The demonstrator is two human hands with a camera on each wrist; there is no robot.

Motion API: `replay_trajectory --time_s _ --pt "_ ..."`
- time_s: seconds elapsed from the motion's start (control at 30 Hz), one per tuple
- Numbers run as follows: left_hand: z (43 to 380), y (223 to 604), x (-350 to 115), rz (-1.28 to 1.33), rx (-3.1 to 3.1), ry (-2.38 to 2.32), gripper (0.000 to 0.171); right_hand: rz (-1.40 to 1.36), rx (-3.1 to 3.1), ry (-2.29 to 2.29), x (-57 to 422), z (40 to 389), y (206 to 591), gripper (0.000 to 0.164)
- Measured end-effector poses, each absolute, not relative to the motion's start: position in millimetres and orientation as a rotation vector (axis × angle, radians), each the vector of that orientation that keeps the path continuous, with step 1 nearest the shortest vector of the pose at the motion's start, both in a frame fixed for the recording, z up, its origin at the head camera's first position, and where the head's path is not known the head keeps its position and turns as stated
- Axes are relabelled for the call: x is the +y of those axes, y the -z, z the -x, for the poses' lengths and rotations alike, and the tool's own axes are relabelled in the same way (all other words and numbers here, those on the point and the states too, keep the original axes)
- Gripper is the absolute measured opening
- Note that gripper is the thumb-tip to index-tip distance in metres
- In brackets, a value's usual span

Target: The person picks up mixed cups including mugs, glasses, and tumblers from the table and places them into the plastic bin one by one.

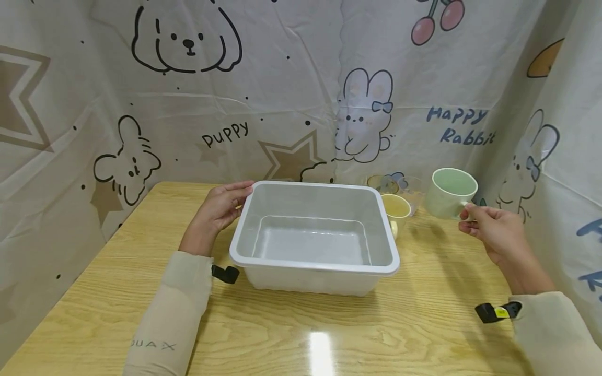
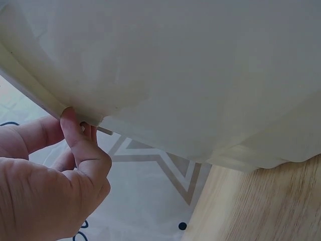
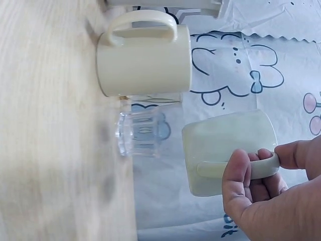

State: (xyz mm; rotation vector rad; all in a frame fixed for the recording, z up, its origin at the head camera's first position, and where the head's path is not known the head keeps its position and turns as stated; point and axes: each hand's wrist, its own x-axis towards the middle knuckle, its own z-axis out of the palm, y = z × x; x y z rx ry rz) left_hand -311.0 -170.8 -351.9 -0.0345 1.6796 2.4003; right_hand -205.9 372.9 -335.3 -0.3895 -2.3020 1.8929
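A light grey plastic basin (image 1: pixel 310 282) stands mid-table, its inside bare. My left hand (image 1: pixel 223 204) pinches its rim at the far left corner; in the left wrist view, thumb and fingers of that hand (image 2: pixel 75 175) clasp the rim from outside. On the right, my right hand (image 1: pixel 498 230) holds a pale green mug (image 1: pixel 442 196) by its handle, raised off the table. The right wrist view shows fingers curled round the handle of the green mug (image 3: pixel 225 145). A yellow mug (image 1: pixel 396 206) stands beside the basin's right wall, partly hidden by it.
Behind the yellow mug is a clear glass (image 1: pixel 414 193), seen more plainly as a ribbed glass (image 3: pixel 143 133) in the right wrist view. A printed curtain (image 1: pixel 291 104) hangs behind the wooden table (image 1: pixel 263 334) and along both sides.
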Motion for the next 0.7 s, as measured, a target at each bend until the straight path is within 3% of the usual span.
replay_trajectory --time_s 0.7 --pt "312.9 353.3 -171.0 0.036 1.687 -2.39 0.021 0.274 -2.468 -1.588 347.3 236.3 264.6 0.037"
